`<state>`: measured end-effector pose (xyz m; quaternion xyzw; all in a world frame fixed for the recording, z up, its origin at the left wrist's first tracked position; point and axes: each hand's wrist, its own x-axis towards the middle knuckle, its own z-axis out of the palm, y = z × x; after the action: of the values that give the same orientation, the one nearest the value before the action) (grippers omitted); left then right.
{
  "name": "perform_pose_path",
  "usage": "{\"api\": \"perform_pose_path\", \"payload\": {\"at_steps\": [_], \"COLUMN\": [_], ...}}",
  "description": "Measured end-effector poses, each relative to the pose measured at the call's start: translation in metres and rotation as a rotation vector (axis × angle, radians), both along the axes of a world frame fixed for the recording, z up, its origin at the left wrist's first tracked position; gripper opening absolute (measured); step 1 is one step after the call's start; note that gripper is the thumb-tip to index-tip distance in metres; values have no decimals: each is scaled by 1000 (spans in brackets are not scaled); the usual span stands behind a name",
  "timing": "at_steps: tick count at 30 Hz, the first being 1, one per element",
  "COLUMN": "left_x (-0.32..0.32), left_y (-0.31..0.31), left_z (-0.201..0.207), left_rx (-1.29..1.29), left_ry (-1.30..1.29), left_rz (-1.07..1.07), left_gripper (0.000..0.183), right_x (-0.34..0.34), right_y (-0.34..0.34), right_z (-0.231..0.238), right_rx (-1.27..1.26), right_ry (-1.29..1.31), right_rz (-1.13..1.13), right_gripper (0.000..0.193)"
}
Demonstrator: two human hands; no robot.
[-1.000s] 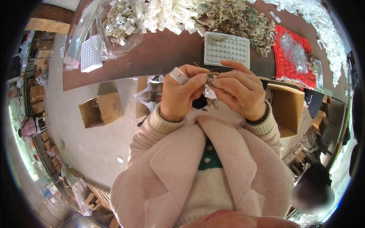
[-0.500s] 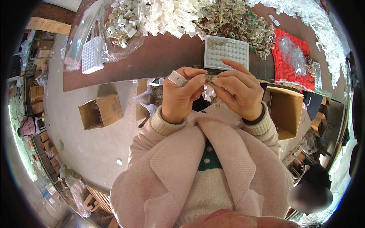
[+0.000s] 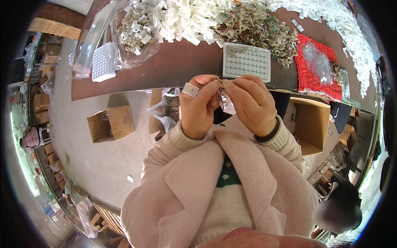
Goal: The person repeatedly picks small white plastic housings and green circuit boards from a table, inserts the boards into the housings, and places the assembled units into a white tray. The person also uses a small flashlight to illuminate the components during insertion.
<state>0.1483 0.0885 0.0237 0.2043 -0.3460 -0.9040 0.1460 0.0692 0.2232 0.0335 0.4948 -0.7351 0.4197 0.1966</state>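
My left hand [image 3: 197, 108] is closed, thumb and index finger pinched together. A small white box-shaped plastic piece [image 3: 190, 89] is held at its curled fingers. My right hand [image 3: 253, 106] is closed too, its fingertips meeting those of my left hand just off the table's front edge. Between the fingertips is a tiny item, too small and covered to name. Just beyond the hands a white tray with rows of round pockets [image 3: 247, 77] lies on the brown table [image 3: 178, 62]. A few small round pieces sit in its far left pockets.
Piles of white plastic housings [image 3: 188, 18] and clear coiled pieces with wires [image 3: 258, 25] cover the back of the table. A red cloth [image 3: 308, 80] bears clear bits at the right. Another pocketed tray [image 3: 103, 62] lies left. Cardboard boxes [image 3: 122, 122] stand on the floor.
Both hands have come closer together, the right one shifting left with its raised index finger lowered. The clear piece that dangled below my right hand no longer shows.
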Motion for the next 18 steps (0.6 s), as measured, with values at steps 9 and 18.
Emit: {"api": "perform_pose_path", "payload": {"at_steps": [9, 18], "left_x": [1, -4], "left_y": [-4, -19], "left_z": [-5, -22], "left_rx": [10, 44], "left_ry": [1, 106], "left_rz": [-42, -218], "left_gripper": [19, 43], "right_x": [-4, 3], "right_y": [-3, 6], "right_z": [0, 0], "right_rx": [-72, -368], "right_ry": [-3, -1005], "right_rz": [-64, 123], "right_gripper": [28, 16]}}
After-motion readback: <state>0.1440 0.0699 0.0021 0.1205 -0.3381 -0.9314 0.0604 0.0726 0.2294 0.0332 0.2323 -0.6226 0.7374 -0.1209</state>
